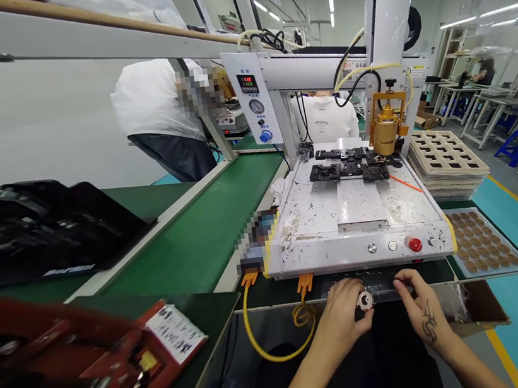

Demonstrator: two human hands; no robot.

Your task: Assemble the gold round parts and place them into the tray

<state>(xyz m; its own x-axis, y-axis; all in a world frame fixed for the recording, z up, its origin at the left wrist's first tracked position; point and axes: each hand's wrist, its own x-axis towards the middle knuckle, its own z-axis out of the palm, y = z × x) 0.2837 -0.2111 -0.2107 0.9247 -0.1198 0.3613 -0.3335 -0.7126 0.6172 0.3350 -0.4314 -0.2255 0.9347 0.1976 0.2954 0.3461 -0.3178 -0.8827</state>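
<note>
My left hand (pixel 343 313) is closed around a small round silver part (pixel 364 300), held just below the front edge of a white dispensing machine (pixel 359 231). My right hand (pixel 414 302) hovers just right of the part with its fingers curled and pinched near a clear strip (pixel 380 280) at the bench edge; what it holds, if anything, is too small to name. Black fixtures (pixel 348 166) lie on the machine's bed under a brass dispensing head (pixel 386 126).
A tray of several round brown discs (pixel 482 239) lies right of the machine, with stacked cut-out trays (pixel 445 160) behind it. A green conveyor belt (pixel 196 227) runs on the left. A red press tool (pixel 71 365) and black trays (pixel 39 229) sit near left. Other people stand behind the machine.
</note>
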